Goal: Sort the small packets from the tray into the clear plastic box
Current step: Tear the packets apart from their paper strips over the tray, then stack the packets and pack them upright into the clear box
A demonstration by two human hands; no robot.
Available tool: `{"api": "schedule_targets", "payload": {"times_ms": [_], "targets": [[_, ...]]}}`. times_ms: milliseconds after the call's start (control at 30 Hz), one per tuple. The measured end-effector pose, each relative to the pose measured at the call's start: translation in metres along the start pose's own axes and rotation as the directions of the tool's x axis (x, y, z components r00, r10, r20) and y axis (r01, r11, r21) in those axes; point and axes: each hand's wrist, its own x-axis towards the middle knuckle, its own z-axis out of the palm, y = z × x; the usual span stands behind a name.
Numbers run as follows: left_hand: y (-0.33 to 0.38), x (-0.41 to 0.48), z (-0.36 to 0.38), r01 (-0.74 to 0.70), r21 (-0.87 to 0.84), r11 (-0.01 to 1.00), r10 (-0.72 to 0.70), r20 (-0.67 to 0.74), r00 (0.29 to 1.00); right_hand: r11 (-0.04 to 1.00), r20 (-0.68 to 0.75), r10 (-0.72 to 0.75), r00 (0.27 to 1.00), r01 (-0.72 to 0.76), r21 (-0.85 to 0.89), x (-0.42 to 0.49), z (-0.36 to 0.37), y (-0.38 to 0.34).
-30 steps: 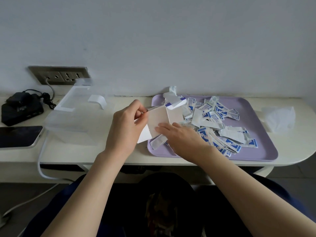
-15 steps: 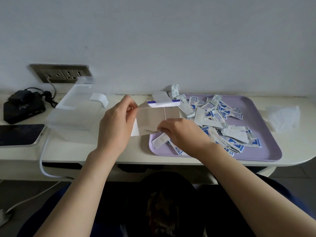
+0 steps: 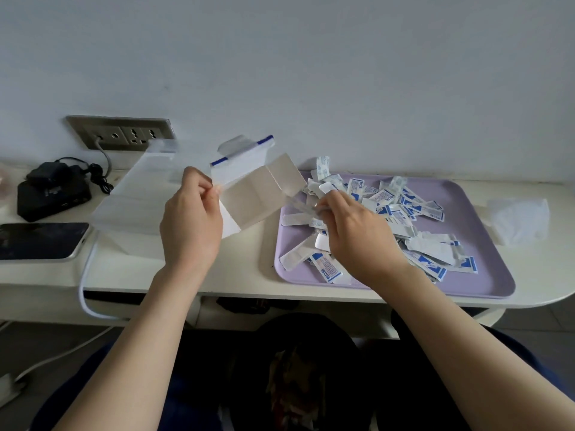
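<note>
Left hand (image 3: 189, 225) and right hand (image 3: 357, 234) pinch opposite edges of a beige packet (image 3: 258, 197) between them

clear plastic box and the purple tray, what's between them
Head view: a large beige packet, pinched by the left hand and right hand, is held between the box and the tray, above bare tabletop.

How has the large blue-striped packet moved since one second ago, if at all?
Yes. The large packet went up and left: before it overlapped the purple tray's left edge, now it hangs left of it.
</note>
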Motion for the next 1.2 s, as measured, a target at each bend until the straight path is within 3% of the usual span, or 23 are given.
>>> {"api": "schedule_targets", "payload": {"times_ms": [200, 333, 500, 600, 667, 700, 767, 867, 967, 1033, 1200], "targets": [[0.000, 0.003, 0.014, 0.110, -0.126, 0.986, -0.104, 0.050, 0.993, 0.943, 0.155, 0.333, 0.930, -0.326, -0.068, 0.004, 0.000, 0.027], [0.000, 0.004, 0.023, 0.181, -0.197, 0.964, -0.164, 0.103, 0.981, 0.930, 0.205, 0.363, 0.909, -0.366, -0.022, 0.006, 0.002, 0.038], [0.007, 0.002, 0.029, 0.349, -0.375, 0.859, -0.279, 0.229, 0.932, 0.918, 0.146, 0.396, 0.907, -0.394, -0.044, 0.008, 0.001, 0.046], [0.010, -0.007, 0.029, 0.058, -0.046, 0.997, -0.056, 0.046, 0.997, 0.928, 0.122, 0.370, 0.921, -0.372, -0.006, 0.012, 0.003, 0.051], [0.014, -0.014, 0.029, -0.156, 0.084, 0.984, 0.160, -0.044, 0.986, 0.944, 0.164, 0.328, 0.930, -0.328, -0.024, 0.014, 0.007, 0.054], [0.015, -0.017, 0.030, -0.238, 0.071, 0.969, 0.240, -0.017, 0.971, 0.952, 0.199, 0.304, 0.932, -0.302, -0.042, 0.015, 0.011, 0.055], [0.017, -0.023, 0.035, -0.362, -0.007, 0.932, 0.358, 0.170, 0.918, 0.961, 0.284, 0.275, 0.919, -0.263, -0.082, 0.015, 0.017, 0.055], [0.014, -0.037, 0.048, -0.477, 0.045, 0.878, 0.372, 0.562, 0.739, 0.963, 0.385, 0.265, 0.884, -0.225, -0.149, 0.016, 0.025, 0.056], [0.006, -0.050, 0.063, -0.603, 0.141, 0.785, 0.280, 0.788, 0.548, 0.963, 0.401, 0.267, 0.876, -0.222, -0.156, 0.021, 0.030, 0.058], [0.003, -0.054, 0.069, -0.634, 0.179, 0.752, 0.229, 0.831, 0.507, 0.966, 0.375, 0.251, 0.892, -0.207, -0.153, 0.025, 0.034, 0.059], [0.004, -0.053, 0.073, -0.607, 0.180, 0.774, 0.208, 0.834, 0.511, 0.967, 0.271, 0.215, 0.938, -0.166, -0.194, 0.031, 0.043, 0.062]]}}
